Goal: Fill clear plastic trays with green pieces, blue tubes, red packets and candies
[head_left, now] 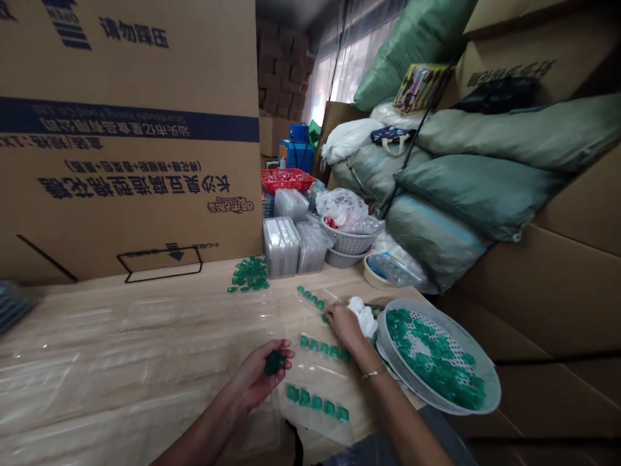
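My left hand (264, 372) is cupped palm up, fingers curled around a few small dark green translucent pieces (274, 362). To its right, my right hand (343, 325) reaches down with its fingers pinched on a green piece (325, 317) at the near end of the far row (310, 297). Part of that piece is hidden by the fingers. A middle row of green pieces (324, 348) lies on a clear plastic tray, partly covered by my right hand and wrist. Closest to me, another clear tray (315, 424) carries a row of several green pieces (317, 403).
A white perforated basket (490, 395) of green pieces stands at the right. A loose green pile (250, 273) lies beside stacked clear boxes (281, 249). Crumpled white tissue (363, 317) sits by my right hand. A large carton (130, 149) borders the table's (194, 310) back left.
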The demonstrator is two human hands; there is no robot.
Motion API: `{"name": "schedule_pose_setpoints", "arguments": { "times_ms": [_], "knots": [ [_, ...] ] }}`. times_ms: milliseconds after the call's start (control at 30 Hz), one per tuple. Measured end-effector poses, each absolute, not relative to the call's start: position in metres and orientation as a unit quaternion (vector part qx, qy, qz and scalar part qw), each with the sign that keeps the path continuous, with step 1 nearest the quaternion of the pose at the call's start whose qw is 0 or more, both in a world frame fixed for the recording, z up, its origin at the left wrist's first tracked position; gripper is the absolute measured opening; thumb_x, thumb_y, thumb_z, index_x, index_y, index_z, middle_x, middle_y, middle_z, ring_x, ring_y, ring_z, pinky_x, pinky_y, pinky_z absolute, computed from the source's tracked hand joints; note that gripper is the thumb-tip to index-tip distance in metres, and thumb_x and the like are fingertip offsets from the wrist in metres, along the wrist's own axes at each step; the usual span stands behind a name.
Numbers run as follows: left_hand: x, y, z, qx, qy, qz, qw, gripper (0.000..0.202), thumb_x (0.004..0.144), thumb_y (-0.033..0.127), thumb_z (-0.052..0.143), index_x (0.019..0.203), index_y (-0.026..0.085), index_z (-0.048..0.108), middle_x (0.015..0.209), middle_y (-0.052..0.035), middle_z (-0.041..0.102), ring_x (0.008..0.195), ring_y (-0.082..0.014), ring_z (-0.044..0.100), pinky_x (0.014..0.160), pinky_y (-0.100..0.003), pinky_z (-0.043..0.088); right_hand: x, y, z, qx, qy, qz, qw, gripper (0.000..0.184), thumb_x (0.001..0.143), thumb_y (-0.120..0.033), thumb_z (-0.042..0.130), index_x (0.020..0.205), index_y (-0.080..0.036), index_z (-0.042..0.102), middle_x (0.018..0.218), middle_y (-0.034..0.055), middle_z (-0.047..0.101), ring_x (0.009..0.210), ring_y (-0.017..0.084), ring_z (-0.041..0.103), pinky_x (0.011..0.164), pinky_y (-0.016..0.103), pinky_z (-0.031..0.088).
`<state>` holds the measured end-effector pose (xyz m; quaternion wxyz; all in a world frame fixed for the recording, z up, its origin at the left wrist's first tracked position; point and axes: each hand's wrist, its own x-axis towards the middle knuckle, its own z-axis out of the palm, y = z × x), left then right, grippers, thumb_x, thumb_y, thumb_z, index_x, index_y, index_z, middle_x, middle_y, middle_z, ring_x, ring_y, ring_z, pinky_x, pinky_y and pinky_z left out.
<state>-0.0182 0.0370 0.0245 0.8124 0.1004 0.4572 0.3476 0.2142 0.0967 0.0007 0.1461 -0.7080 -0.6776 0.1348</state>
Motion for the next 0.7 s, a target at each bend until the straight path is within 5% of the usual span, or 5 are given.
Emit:
{"name": "schedule_pose_setpoints", "arguments": {
  "times_ms": [233, 467, 700],
  "knots": [
    [-0.009, 0.039, 0.023, 0.226, 0.449, 0.345, 0.793, 0.021, 0.065, 0.026, 0.072, 0.079, 0.013, 0.062, 0.066, -0.0023, 0.064, 0.051, -0.008, 0.056, 0.044, -0.015, 0.036, 0.207, 0.088, 0.006, -0.69, -0.706, 0.111, 0.12, 0.016, 0.079, -0.012, 0.048, 0.078, -0.016, 0.063, 0.085, 0.0092, 0.066, 0.077, 0.018, 0.061, 0.067, 0.024, 0.038],
    [0.015, 0.049, 0.01, 0.317, 0.471, 0.431, 0.701, 0.032, 0.053, 0.034, 0.076, 0.073, 0.013, 0.062, 0.059, 0.0013, 0.06, 0.044, -0.0064, 0.048, 0.04, -0.017, 0.026, 0.149, 0.033, 0.022, -0.57, -0.738, 0.164, 0.321, 0.014, 0.08, -0.014, 0.045, 0.078, -0.019, 0.058, 0.075, 0.0027, 0.06, 0.067, 0.015, 0.058, 0.062, 0.023, 0.041],
    [0.005, 0.047, 0.01, 0.393, 0.49, 0.413, 0.659, 0.019, 0.053, 0.025, 0.07, 0.066, 0.013, 0.064, 0.054, 0.002, 0.058, 0.041, -0.0071, 0.045, 0.039, -0.018, 0.028, 0.134, 0.028, 0.01, -0.58, -0.673, 0.249, 0.385, 0.011, 0.073, -0.013, 0.047, 0.074, -0.02, 0.056, 0.065, -0.0011, 0.06, 0.059, 0.013, 0.057, 0.055, 0.022, 0.043]
  ]
}}
